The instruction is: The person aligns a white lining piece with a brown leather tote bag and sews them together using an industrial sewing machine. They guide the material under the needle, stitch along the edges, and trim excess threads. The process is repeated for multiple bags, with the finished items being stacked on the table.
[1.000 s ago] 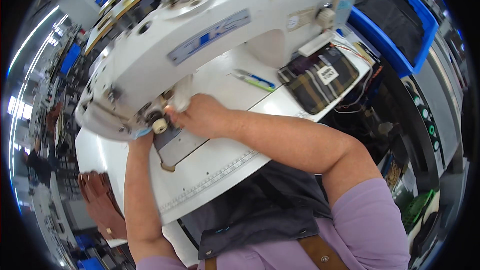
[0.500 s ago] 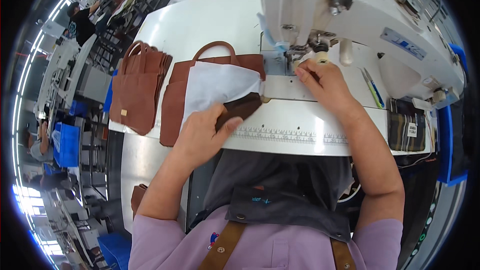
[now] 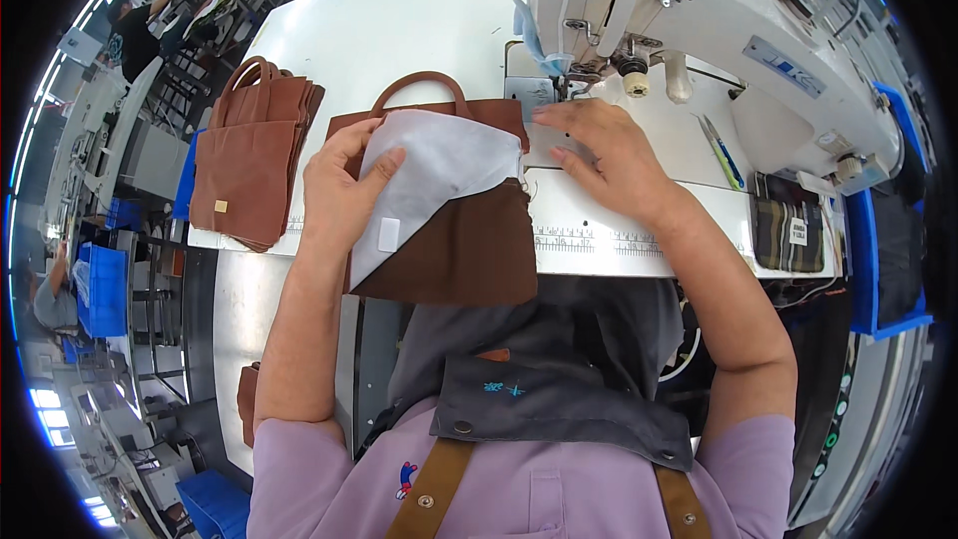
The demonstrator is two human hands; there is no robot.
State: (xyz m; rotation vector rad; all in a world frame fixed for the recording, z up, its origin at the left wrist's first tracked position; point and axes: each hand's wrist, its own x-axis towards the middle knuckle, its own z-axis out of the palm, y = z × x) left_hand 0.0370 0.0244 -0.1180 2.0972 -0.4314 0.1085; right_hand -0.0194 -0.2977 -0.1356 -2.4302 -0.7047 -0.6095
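A brown leather handbag piece [image 3: 504, 112] with a looped handle lies flat left of the sewing machine's needle area [image 3: 561, 90]. Over it a pale grey-white lining panel [image 3: 439, 155] is folded back, with a small white label low on it. Dark brown fabric [image 3: 459, 250] spreads below and hangs over the table's front edge. My left hand [image 3: 344, 185] grips the lining's left edge, thumb on top, its other fingertips partly hidden. Beside the bag's right edge, my right hand [image 3: 609, 155] hovers near the machine's foot, fingers stretched and thumb apart, nothing visibly held.
A stack of brown bag pieces [image 3: 244, 175] with handles sits at the left. Thread snips [image 3: 720, 152] lie right of my right hand, near a plaid cloth pouch [image 3: 788, 230]. The white machine arm [image 3: 738, 30] reaches over the table. A blue bin [image 3: 888, 279] stands at the right.
My left hand has moved up and left onto the lining's edge, and more dark brown fabric now shows. My right hand has come down and left from the machine's knob, its fingers straightening.
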